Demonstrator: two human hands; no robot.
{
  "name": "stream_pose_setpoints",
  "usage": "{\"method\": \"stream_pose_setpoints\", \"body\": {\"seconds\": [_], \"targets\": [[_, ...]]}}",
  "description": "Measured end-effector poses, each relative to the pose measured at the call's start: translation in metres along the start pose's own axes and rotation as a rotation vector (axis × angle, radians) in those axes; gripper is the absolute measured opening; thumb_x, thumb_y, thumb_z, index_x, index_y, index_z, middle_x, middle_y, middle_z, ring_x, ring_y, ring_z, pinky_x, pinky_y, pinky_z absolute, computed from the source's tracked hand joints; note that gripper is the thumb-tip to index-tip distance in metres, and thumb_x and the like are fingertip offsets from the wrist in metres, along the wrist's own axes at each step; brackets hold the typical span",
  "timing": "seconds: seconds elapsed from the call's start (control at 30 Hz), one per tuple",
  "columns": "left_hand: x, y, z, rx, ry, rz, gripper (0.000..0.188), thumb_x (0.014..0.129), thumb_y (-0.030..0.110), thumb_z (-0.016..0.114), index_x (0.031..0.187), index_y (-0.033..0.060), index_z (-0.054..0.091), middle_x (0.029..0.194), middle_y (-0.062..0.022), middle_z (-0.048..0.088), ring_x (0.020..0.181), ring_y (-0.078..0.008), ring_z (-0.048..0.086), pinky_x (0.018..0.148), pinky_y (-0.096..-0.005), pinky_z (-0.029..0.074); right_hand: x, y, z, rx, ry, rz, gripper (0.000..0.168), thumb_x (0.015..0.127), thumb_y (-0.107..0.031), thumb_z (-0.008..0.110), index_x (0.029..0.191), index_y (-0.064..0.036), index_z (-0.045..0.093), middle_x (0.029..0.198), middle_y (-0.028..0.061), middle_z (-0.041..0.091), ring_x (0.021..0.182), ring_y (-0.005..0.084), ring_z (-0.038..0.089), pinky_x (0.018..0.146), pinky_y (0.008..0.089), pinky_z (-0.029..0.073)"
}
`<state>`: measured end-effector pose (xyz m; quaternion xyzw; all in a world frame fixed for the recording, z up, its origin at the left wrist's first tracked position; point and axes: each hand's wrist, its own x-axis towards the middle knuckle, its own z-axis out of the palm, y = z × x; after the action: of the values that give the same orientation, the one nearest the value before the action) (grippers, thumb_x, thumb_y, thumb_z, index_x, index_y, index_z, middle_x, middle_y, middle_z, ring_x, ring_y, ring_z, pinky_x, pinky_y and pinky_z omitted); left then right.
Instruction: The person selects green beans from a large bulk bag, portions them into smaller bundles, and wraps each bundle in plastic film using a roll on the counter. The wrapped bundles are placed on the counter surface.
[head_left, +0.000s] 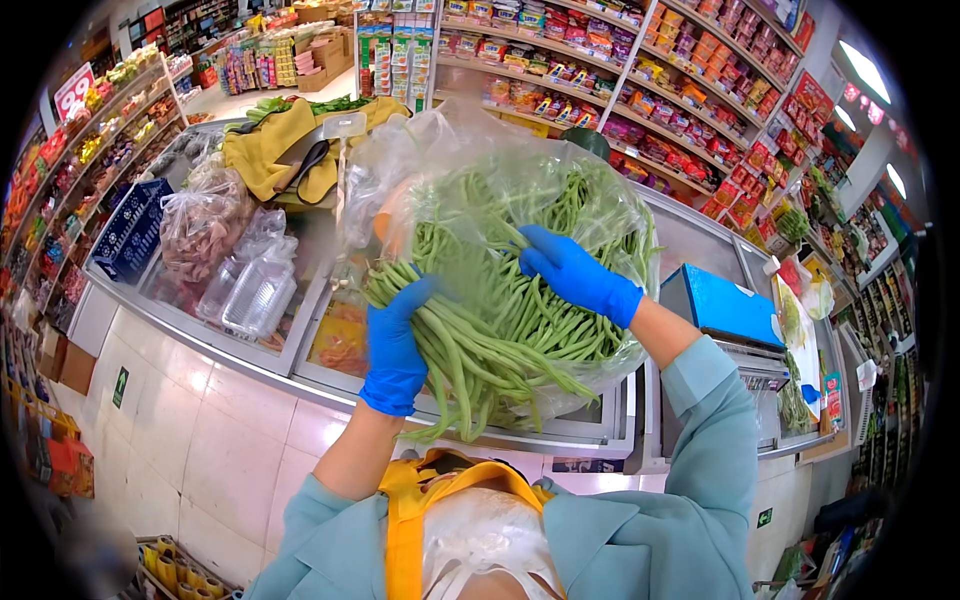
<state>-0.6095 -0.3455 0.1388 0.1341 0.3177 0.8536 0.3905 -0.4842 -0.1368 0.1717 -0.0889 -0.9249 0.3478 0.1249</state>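
My left hand, in a blue glove, is closed around a thick bunch of long green beans whose loose ends hang down towards me. To its right, my right hand, gloved too, pinches one or a few beans over the pile. The pile of long beans lies in a large open clear plastic bag on top of a chest freezer. Part of the bag's plastic blurs over the beans behind my hands. Something orange shows through the plastic at the bag's left.
Left on the freezer are clear plastic trays, a bag of pinkish goods and a blue basket. A knife and scissors rest on yellow cloth. A blue box stands right.
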Motion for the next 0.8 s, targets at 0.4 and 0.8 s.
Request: {"method": "stream_pose_setpoints", "body": {"seconds": [0.4,0.8], "targets": [[0.008,0.003,-0.015,0.041,0.038,0.117,0.029,0.077,0.0,0.062,0.106,0.0013,0.057,0.098,-0.0054,0.061,0.086,-0.0134,0.058,0.076,-0.027,0.047,0.009,-0.106,0.071,-0.049,0.216,0.013,0.023,0.085,-0.013,0.056,0.105,-0.002,0.051,0.077,0.0178,0.058,0.064,0.0257,0.056,0.06,0.033,0.044],[0.014,0.002,-0.018,0.046,0.112,0.119,0.026,0.075,-0.002,0.064,0.1,0.0023,0.059,0.092,-0.0044,0.062,0.08,-0.0129,0.058,0.074,-0.0254,0.047,0.015,-0.112,0.091,-0.16,0.309,-0.07,0.025,0.083,-0.009,0.056,0.107,-0.002,0.054,0.09,0.0168,0.051,0.077,0.0309,0.053,0.068,0.0337,0.043]]}}
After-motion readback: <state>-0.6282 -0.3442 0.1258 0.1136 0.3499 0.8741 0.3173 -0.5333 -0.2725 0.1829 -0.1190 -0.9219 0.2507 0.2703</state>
